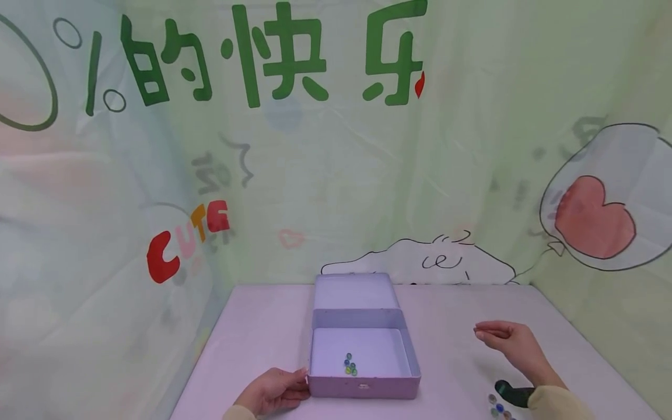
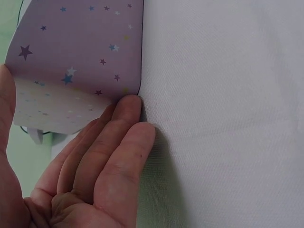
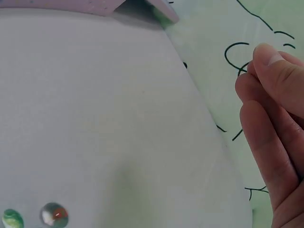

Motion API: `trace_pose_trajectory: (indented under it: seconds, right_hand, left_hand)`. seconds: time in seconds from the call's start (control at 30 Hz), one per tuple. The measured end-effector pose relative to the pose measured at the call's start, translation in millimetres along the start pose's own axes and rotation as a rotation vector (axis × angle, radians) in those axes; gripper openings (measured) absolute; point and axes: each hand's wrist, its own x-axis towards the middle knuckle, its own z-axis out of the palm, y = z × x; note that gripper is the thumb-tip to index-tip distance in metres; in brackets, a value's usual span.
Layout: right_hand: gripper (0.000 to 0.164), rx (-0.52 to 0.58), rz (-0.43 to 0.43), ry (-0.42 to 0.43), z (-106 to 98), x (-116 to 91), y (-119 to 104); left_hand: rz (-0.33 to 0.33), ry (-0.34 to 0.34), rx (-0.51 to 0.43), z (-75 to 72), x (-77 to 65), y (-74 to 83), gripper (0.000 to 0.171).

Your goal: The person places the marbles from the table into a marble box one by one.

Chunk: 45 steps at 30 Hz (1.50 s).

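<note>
Pale, diffuse light is spread evenly over the curtain [image 1: 346, 175] in the head view. Both wrist views are rendered dimmer and greyer. A soft shadow is cast on the bench [image 2: 228, 85] beside the left fingers [image 2: 124, 164]. The marbles [image 3: 54, 215] are slightly blurred.

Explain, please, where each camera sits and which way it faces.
Head: on the head, faces forward and down at the open box; left hand and right hand show.
Left wrist: worn there, faces the box's starry outside; left hand shows.
Right wrist: worn there, faces the table and marbles; right hand shows.
Head and left wrist share the left hand and box.
</note>
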Motion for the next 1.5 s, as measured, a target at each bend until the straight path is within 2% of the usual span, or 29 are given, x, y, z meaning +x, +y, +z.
trace_pose_trajectory:
  seconds: [0.17,0.33,0.5,0.8,1.07,1.33,1.4,1.5]
  right_hand:
    - [0.05,-0.019,0.05,-0.042,13,-5,23]
    - [0.037,-0.034,0.103,-0.068,26,-18,62]
    - [0.044,-0.02,0.185,-0.088,29,-32,84]
    - [0.046,0.009,0.251,-0.091,33,-40,96]
    - [0.036,-0.059,0.146,-0.066,34,-41,90]
    - [0.03,-0.083,0.169,-0.065,35,-40,84]
    - [0.033,-0.053,0.182,-0.062,33,-41,83]
    - [0.045,0.076,0.2,-0.053,26,-41,81]
  left_hand:
    - [-0.01,0.002,0.005,0.2,-2.1,0.6,0.054]
    - [-0.008,-0.001,0.001,-0.1,-1.7,0.5,0.054]
    - [-0.006,0.001,-0.002,-1.4,-0.8,-1.3,0.054]
    - [-0.035,0.012,0.0,0.6,-1.6,0.5,0.055]
    - [-0.032,0.011,0.003,-0.2,0.4,0.3,0.058]
    - [-0.033,0.005,-0.002,-0.8,0.9,0.3,0.058]
    - [-0.033,0.004,-0.003,-0.8,0.8,0.1,0.058]
    - [-0.039,0.005,-0.004,-1.0,1.1,-0.1,0.059]
